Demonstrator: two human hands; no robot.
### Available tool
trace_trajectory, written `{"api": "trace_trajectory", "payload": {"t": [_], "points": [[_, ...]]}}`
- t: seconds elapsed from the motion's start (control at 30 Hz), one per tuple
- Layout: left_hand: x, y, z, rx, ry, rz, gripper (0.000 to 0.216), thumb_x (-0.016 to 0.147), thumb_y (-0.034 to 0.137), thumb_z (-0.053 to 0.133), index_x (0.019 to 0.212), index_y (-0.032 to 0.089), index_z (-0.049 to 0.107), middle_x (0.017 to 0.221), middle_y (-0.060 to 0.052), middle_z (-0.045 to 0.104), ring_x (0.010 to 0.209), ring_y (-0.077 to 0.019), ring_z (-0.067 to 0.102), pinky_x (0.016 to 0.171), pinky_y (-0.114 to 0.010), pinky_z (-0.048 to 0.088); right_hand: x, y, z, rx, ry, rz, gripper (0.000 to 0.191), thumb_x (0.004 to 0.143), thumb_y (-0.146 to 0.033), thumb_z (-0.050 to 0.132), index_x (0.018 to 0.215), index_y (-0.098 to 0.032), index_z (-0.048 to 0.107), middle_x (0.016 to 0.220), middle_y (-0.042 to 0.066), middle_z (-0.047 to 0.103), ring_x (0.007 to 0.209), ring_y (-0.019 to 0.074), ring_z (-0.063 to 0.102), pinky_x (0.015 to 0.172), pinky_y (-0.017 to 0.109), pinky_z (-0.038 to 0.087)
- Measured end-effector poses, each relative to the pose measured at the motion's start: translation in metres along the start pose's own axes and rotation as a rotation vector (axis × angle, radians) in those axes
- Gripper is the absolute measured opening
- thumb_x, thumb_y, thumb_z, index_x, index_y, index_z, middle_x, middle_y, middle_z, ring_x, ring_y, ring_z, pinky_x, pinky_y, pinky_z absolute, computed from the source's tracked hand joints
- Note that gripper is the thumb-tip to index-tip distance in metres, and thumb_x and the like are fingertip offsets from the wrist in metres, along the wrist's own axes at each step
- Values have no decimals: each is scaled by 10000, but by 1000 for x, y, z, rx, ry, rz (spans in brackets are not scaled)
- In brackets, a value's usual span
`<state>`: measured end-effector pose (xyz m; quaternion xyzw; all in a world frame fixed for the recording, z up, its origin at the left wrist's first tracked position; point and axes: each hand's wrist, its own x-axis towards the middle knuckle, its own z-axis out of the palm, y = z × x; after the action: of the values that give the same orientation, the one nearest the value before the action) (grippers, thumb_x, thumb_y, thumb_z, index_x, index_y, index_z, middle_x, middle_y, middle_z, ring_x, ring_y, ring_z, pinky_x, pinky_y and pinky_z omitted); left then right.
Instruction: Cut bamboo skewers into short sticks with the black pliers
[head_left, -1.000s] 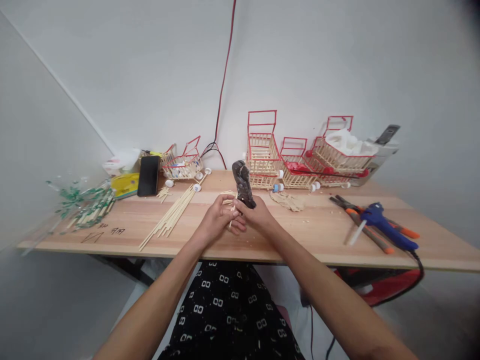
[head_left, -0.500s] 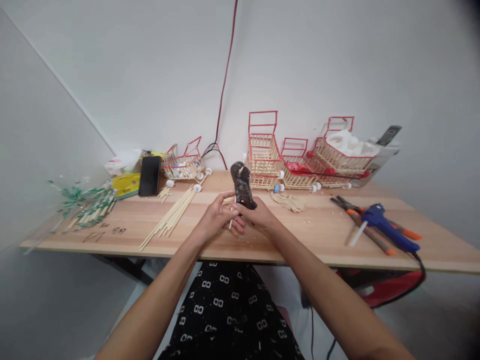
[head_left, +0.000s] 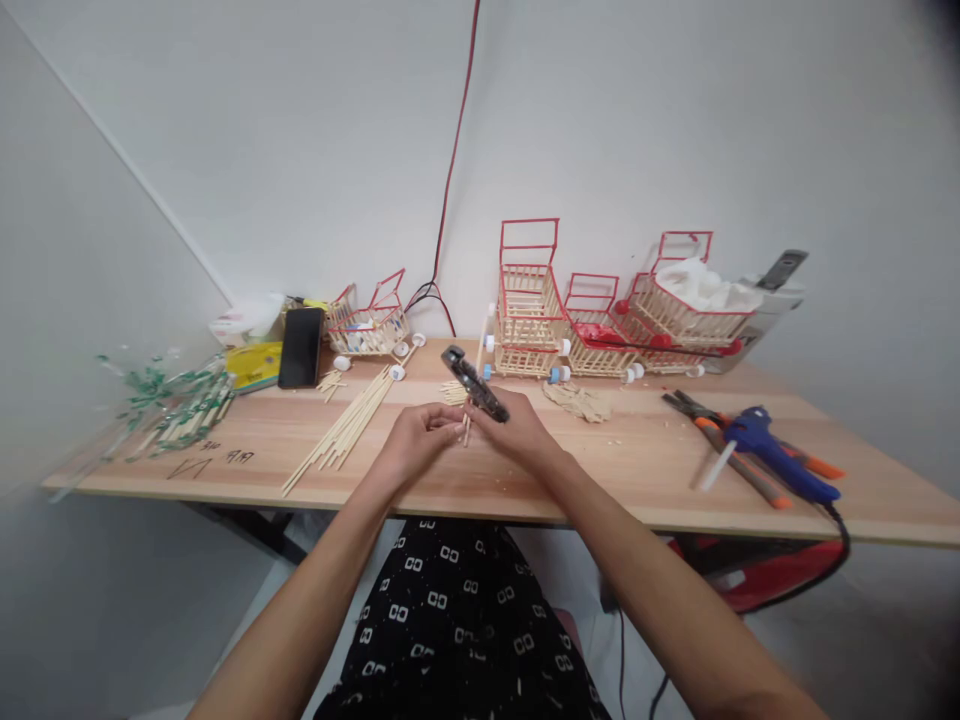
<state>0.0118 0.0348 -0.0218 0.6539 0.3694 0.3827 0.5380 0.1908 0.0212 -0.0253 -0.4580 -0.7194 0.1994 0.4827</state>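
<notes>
My right hand (head_left: 514, 425) is closed round a dark plier-like hand tool (head_left: 474, 383), whose head tilts up and to the left. My left hand (head_left: 418, 440) is closed, thumb and fingertips pinching at a thin wooden stick (head_left: 466, 432) just below the tool. The two hands nearly meet over the middle of the table, and the fingers partly hide the stick. Behind them lies a small pile of short sticks (head_left: 453, 391). Longer wooden sticks (head_left: 346, 425) lie in a loose bundle to the left of my left hand.
Small red-edged stick carts (head_left: 529, 320) line the wall, with another cart (head_left: 371, 328) further left. A phone (head_left: 301, 347), a yellow packet (head_left: 253, 367) and green-wrapped sticks (head_left: 184, 410) occupy the left. On the right lie a blue glue gun (head_left: 780, 455) and orange-handled pliers (head_left: 739, 460).
The dark tool has tipped from nearly upright to leaning left. My left hand has shifted slightly left and down, and its fingers have drawn together. The short stick pile now shows.
</notes>
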Motion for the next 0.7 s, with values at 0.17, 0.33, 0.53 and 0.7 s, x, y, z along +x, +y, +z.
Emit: {"api": "trace_trajectory", "payload": {"t": [0.17,0.33,0.53,0.7], "points": [[9,-13,-2,324,79,105,204,712,307,687,778,123,746,739,-50,725,710,-194,631,656,-270,455,-2,-6,0,-121,-84,-168,71,820,-218,563,772,-183,601,752,13,603,716,162,542,665,251,388],[11,-26,-2,394,115,139,228,706,336,697,787,131,753,736,-37,724,697,-193,623,644,-263,448,-1,-4,0,-123,-134,-203,105,759,-102,558,811,-179,608,775,8,600,744,159,539,687,244,380],[6,-22,1,428,109,169,219,704,359,704,728,146,744,693,-28,707,684,-190,606,624,-255,420,-2,-6,-1,-121,-140,-159,90,755,-117,570,798,-177,621,766,5,603,737,164,542,679,250,369],[5,-16,3,402,140,196,191,696,311,704,571,169,690,591,-3,648,633,-179,569,592,-252,395,-3,-8,-3,-116,-159,-119,38,796,-182,583,799,-188,620,782,11,616,753,170,548,691,252,379]]}}
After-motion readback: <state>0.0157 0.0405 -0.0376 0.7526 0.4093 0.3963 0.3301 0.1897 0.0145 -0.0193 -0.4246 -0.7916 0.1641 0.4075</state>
